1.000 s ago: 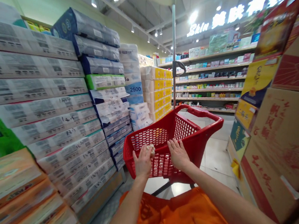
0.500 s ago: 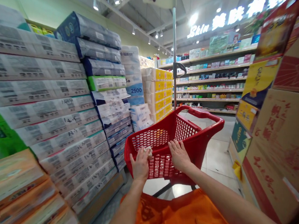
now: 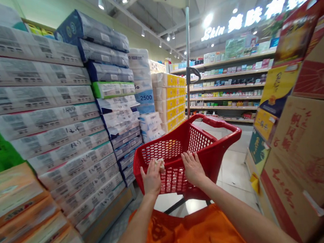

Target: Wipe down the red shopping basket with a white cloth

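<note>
A red plastic shopping cart (image 3: 225, 141) with holed basket walls stands in front of me, turned so its side rim faces me and its handle points right. The fingers of my left hand (image 3: 151, 180) are bent over the near rim towards the left corner. A small crumpled whitish cloth or tissue (image 3: 162, 164) shows beside its index finger; how it is pinched is hidden. Further right on the same rim lies my right hand (image 3: 194, 169), its fingers hooked over the edge and its thumb out of sight. A metal pole (image 3: 188, 61) with a sign on top rises behind the basket.
Tall stacks of wrapped paper packs (image 3: 44, 125) line the left side, with orange packs (image 3: 21, 211) lower down. Cardboard cartons (image 3: 305, 149) form a wall on the right. Shelves of small goods (image 3: 226, 74) run across the back. Pale floor tiles (image 3: 232, 168) show between cart and cartons.
The packs, poles and cartons have shifted slightly left in view. Both hands keep their hold on the rim, and the cart sits only a little further left in the picture.
</note>
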Tool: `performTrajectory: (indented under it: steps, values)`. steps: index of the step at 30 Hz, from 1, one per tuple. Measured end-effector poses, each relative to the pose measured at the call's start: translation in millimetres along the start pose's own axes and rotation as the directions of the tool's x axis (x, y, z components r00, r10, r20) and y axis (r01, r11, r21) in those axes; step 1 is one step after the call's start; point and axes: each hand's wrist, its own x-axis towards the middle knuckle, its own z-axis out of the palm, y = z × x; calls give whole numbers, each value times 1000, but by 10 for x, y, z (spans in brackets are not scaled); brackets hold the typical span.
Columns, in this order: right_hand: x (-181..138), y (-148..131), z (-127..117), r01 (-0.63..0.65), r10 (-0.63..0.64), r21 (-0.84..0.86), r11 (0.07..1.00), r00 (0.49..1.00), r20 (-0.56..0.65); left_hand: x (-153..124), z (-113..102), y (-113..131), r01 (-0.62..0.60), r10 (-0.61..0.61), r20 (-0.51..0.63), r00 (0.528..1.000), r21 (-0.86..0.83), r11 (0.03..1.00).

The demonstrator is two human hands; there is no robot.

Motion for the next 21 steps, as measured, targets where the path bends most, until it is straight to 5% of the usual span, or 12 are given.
performTrajectory:
  steps: [5, 10, 13, 16, 21]
  values:
    - [20, 4, 8, -2, 2, 32, 999, 1000, -10, -59, -37, -210, 146, -145, -17, 989, 48, 988]
    - [9, -74, -39, -6, 14, 96, 995, 997, -78, 106, -10, 264, -65, 68, 88, 994, -34, 997]
    - [1, -202, -66, 137, -110, 164, 977, 981, -161, 187, 14, 474, -152, 165, 137, 977, -98, 983]
    - [67, -381, -45, 226, -190, 187, 956, 963, -192, 123, 12, 342, -104, 114, 162, 980, -63, 993]
    - [316, -646, 54, 180, -155, 108, 978, 966, -208, -80, -35, -92, -57, 39, 203, 978, 82, 995]
